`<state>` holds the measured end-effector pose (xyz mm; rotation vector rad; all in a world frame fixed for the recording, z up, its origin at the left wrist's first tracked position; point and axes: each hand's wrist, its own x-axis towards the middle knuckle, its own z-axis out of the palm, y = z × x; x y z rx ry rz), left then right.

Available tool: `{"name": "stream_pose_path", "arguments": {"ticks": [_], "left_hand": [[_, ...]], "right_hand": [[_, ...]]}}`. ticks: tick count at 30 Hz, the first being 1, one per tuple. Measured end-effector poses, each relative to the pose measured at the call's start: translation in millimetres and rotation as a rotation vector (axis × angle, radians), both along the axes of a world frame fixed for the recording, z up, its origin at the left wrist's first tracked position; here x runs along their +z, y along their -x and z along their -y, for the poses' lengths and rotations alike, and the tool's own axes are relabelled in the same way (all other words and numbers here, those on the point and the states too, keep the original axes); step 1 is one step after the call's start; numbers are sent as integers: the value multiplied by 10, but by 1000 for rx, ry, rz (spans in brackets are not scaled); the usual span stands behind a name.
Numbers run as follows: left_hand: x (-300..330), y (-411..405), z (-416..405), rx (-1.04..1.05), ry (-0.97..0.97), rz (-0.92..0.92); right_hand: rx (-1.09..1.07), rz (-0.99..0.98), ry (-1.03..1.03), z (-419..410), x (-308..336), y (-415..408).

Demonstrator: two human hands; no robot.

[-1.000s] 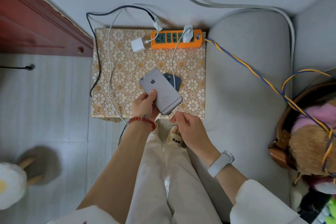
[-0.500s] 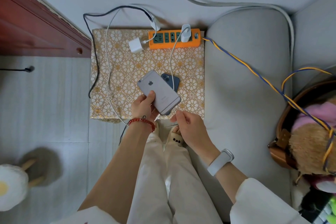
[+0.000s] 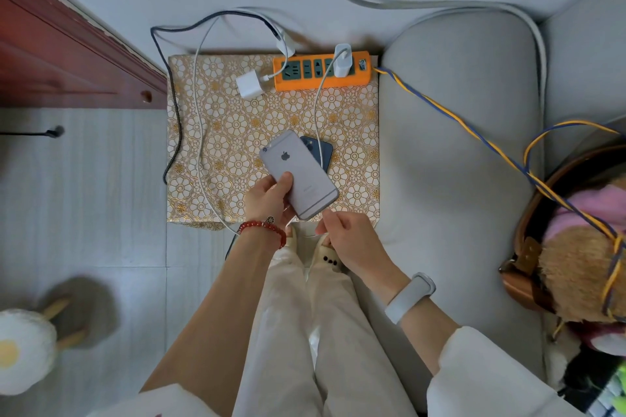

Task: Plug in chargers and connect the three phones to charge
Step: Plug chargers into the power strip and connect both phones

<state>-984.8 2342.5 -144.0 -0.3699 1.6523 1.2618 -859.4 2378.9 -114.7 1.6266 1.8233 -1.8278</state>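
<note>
The left hand [image 3: 271, 200] holds a grey phone [image 3: 298, 174] back side up, thumb pressed on its back and fingers wrapped beneath, above the near part of a floral-patterned cloth [image 3: 237, 132]. The phone's long axis runs diagonally, its camera end pointing away and to the left, its bottom end pointing near and to the right, toward the right hand [image 3: 349, 240]. That hand sits just beside the phone's bottom edge with fingers curled, pinching the end of a white cable [image 3: 316, 118]; the connector itself is too small to make out. This cable runs up the cloth to a white charger [image 3: 342, 59] plugged into an orange power strip [image 3: 321, 71] at the far edge of the cloth. A dark blue phone [image 3: 320, 151] lies flat on the cloth, partly hidden under the grey one. A second white charger [image 3: 249, 86] lies unplugged on the cloth just left of the strip, and a third adapter [image 3: 284, 44] rests behind the strip's left end. A black cable [image 3: 174, 132] trails along the cloth's left edge
</note>
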Motion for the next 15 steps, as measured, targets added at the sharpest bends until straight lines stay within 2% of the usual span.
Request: {"name": "stream_pose_path", "arguments": {"ticks": [4,9,13,15], "left_hand": [[-22,-49,23,-96,12,-26],[-88,-187,39,-182,106,-9],[-155,-200,62,-82,105,118],[-218,-180,96,-116,146,124]], "right_hand": [[7,-8,-25,147,-67,-64],[-84,106,15,329,-262,-200],[-137,131,171,172,-385,-269],[-97,172,121,30,-433,-278]]}}
